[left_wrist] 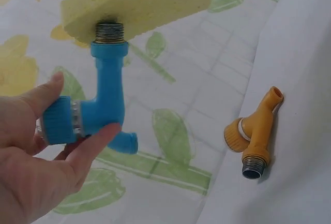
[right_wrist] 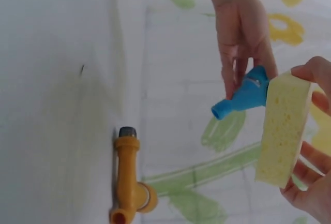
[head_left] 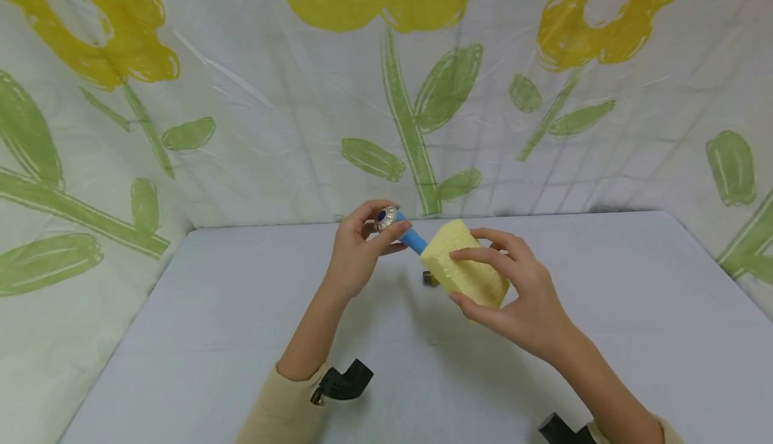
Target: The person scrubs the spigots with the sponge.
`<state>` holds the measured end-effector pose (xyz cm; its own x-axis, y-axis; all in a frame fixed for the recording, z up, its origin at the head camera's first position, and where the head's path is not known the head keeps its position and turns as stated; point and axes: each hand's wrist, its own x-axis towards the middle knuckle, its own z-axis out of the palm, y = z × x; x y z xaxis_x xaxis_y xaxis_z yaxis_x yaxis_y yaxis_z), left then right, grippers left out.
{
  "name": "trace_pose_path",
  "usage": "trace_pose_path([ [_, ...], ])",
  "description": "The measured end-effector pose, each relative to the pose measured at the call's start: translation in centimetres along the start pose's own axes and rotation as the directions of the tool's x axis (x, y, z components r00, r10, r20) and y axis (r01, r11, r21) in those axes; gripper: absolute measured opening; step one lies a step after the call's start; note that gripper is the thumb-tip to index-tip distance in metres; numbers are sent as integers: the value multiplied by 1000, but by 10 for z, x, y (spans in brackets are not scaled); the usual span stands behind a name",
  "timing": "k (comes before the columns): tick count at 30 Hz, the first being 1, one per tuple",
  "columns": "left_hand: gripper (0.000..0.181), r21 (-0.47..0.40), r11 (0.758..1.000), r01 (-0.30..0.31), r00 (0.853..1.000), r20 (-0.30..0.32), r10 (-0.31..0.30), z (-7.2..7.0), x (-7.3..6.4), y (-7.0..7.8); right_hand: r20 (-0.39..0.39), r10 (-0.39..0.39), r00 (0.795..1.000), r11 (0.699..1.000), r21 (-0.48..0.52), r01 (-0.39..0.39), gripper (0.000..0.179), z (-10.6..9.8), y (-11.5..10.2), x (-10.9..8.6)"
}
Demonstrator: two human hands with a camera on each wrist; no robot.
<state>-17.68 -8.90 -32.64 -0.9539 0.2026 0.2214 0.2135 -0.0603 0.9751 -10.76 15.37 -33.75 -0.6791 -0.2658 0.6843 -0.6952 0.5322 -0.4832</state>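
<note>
My left hand (head_left: pixel 357 249) holds a blue plastic tap (left_wrist: pixel 109 89) above the table, fingers and thumb around its knob side. The tap's threaded metal end (left_wrist: pixel 110 32) meets the face of a yellow sponge (head_left: pixel 468 266). That block-shaped sponge is gripped by my right hand (head_left: pixel 525 293), thumb on one edge and fingers on the opposite one. In the right wrist view the blue tap's spout points away from the sponge. An orange tap (left_wrist: pixel 258 133) lies on the table beyond both hands, mostly hidden behind the sponge in the head view.
A white-covered table (head_left: pixel 199 296) spreads beneath the hands. Behind it hangs a white sheet (head_left: pixel 272 129) printed with yellow flowers and green leaves. Black wrist cameras sit on both forearms, the left wrist camera (head_left: pixel 345 380) near the sleeve cuff.
</note>
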Motion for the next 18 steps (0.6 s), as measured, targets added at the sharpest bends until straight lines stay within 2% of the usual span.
trace_pose_path([
  [5,43,41,998,47,992,113,-51,-9,-2,4,-53,4,999,1000,-30,-6,54,1,4,0],
  [10,46,100,995,25,987,155,-40,-11,-3,6,-171,-15,985,1000,9,17,40,3,9,3],
  [15,39,193,981,-11,979,200,-28,-8,-4,5,-264,14,965,1000,-6,-16,63,2,11,4],
  [18,42,223,975,-19,970,240,-36,-7,-5,4,-289,42,956,999,-16,-48,62,0,12,4],
])
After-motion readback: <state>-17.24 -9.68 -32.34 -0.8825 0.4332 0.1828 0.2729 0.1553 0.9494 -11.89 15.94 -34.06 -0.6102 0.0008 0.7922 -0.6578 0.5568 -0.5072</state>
